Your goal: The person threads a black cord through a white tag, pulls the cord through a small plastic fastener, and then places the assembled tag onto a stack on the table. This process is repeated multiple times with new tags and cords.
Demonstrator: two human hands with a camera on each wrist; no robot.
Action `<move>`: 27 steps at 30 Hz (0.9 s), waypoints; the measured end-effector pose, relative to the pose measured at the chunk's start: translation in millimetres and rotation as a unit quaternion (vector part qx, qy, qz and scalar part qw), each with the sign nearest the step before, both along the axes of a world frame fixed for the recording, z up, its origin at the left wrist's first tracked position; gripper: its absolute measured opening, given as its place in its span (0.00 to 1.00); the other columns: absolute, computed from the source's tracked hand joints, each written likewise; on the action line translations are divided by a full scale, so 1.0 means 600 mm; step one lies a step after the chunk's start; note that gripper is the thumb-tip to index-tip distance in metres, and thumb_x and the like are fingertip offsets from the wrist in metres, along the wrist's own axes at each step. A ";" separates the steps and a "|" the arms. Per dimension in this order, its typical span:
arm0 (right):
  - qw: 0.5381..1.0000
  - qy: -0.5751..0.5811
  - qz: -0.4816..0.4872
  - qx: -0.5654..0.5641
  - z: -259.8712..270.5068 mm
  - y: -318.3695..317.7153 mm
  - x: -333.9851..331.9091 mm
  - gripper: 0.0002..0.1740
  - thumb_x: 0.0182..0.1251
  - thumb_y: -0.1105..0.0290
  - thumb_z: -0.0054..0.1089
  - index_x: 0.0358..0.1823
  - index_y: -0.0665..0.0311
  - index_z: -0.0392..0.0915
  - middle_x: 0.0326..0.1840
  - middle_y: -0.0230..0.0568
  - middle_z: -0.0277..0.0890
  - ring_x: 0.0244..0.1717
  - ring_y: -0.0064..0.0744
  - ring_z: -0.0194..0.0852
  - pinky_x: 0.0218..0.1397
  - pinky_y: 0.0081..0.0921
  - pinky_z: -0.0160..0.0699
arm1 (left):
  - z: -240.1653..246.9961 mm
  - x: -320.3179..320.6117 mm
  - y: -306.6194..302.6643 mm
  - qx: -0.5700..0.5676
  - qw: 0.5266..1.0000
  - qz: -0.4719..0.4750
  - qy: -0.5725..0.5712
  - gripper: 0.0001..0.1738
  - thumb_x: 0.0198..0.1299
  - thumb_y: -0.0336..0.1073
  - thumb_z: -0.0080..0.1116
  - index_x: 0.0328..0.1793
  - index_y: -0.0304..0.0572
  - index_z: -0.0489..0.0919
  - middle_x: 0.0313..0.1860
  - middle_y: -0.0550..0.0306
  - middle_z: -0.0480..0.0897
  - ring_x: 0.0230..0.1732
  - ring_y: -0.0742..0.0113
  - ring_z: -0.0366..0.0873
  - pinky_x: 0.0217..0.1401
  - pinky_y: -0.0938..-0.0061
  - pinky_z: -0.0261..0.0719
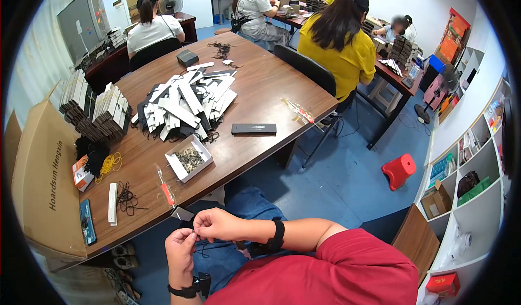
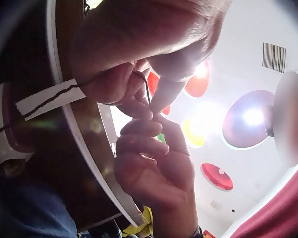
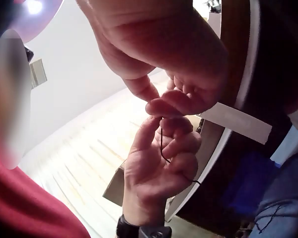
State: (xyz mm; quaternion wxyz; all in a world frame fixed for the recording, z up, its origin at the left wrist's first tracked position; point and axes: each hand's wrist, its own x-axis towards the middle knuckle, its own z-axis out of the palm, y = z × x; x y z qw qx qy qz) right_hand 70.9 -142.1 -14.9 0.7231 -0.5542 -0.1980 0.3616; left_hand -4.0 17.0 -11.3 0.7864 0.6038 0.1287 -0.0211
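Note:
Both hands meet close in front of the body, at the table's near edge. Thumb and fingers of my left hand (image 1: 180, 251) pinch a thin black cord (image 3: 162, 141), which runs down across its palm. Fingertips of my right hand (image 1: 220, 225) pinch the same cord right against the left ones. A stretch of cord (image 2: 145, 84) spans the two hands in the left wrist view, and its tail hangs toward the lap. What lies between the fingertips is hidden. Beyond the hands, a white strip (image 1: 183, 214) juts over the table edge.
On the wooden table (image 1: 228, 169) lie a heap of white and black strips (image 1: 184, 99), a small white box (image 1: 205, 167) of tiny pieces, a long black box (image 1: 253, 129) and a red-handled tool (image 1: 167, 194). A large carton (image 1: 40, 196) stands left. Several people sit at other tables.

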 end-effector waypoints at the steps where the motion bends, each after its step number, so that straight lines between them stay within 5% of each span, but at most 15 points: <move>1: 1.000 0.019 0.007 0.012 -0.003 0.000 0.001 0.03 0.58 0.75 0.57 0.33 0.67 0.74 0.24 0.34 0.74 0.21 0.20 0.69 0.23 0.17 0.67 | -0.001 -0.001 0.001 0.001 1.000 -0.003 -0.001 0.05 0.55 0.27 0.61 0.37 0.36 0.79 0.26 0.61 0.80 0.20 0.83 0.68 0.20 0.90 0.61; 10: 0.938 0.300 0.122 0.124 -0.021 -0.004 0.012 0.04 0.64 0.71 0.55 0.33 0.62 0.75 0.25 0.32 0.72 0.19 0.17 0.64 0.23 0.13 0.63 | 0.001 -0.007 0.004 -0.001 0.999 -0.027 -0.030 0.05 0.55 0.27 0.62 0.37 0.36 0.78 0.28 0.61 0.79 0.25 0.80 0.71 0.25 0.88 0.64; 13: 0.930 0.312 0.130 0.141 -0.021 -0.005 0.010 0.05 0.65 0.69 0.56 0.34 0.62 0.75 0.25 0.31 0.72 0.20 0.16 0.64 0.22 0.13 0.63 | 0.003 -0.010 0.000 0.007 0.999 -0.019 -0.042 0.05 0.55 0.27 0.61 0.37 0.36 0.78 0.28 0.62 0.79 0.26 0.80 0.71 0.26 0.88 0.65; 19: 0.974 0.172 0.074 0.126 -0.026 0.004 0.009 0.06 0.67 0.67 0.55 0.41 0.60 0.74 0.31 0.27 0.73 0.26 0.14 0.66 0.26 0.11 0.64 | 0.018 -0.011 -0.004 0.013 0.999 0.011 -0.049 0.03 0.55 0.25 0.58 0.35 0.37 0.76 0.28 0.62 0.76 0.24 0.80 0.69 0.24 0.86 0.66; 20: 0.988 0.114 0.067 0.073 -0.021 0.003 0.007 0.10 0.68 0.67 0.54 0.48 0.60 0.72 0.38 0.26 0.72 0.32 0.14 0.68 0.30 0.12 0.66 | 0.021 -0.011 -0.004 0.011 0.998 0.016 -0.062 0.02 0.56 0.25 0.57 0.35 0.37 0.75 0.28 0.61 0.76 0.24 0.79 0.70 0.24 0.86 0.65; 24: 0.987 0.001 0.159 0.012 -0.008 0.003 -0.011 0.31 0.57 0.79 0.47 0.65 0.62 0.60 0.60 0.38 0.68 0.41 0.22 0.73 0.37 0.18 0.73 | 0.025 -0.010 0.000 -0.040 0.992 0.050 -0.113 0.02 0.58 0.26 0.54 0.36 0.37 0.73 0.30 0.59 0.75 0.25 0.77 0.69 0.22 0.84 0.67; 27: 0.974 -0.023 0.226 -0.014 -0.027 0.008 -0.023 0.28 0.63 0.76 0.50 0.66 0.61 0.59 0.59 0.38 0.70 0.38 0.22 0.74 0.37 0.20 0.74 | 0.038 -0.009 -0.003 -0.105 0.982 0.090 -0.127 0.03 0.60 0.27 0.53 0.38 0.38 0.72 0.30 0.59 0.73 0.25 0.76 0.68 0.22 0.83 0.68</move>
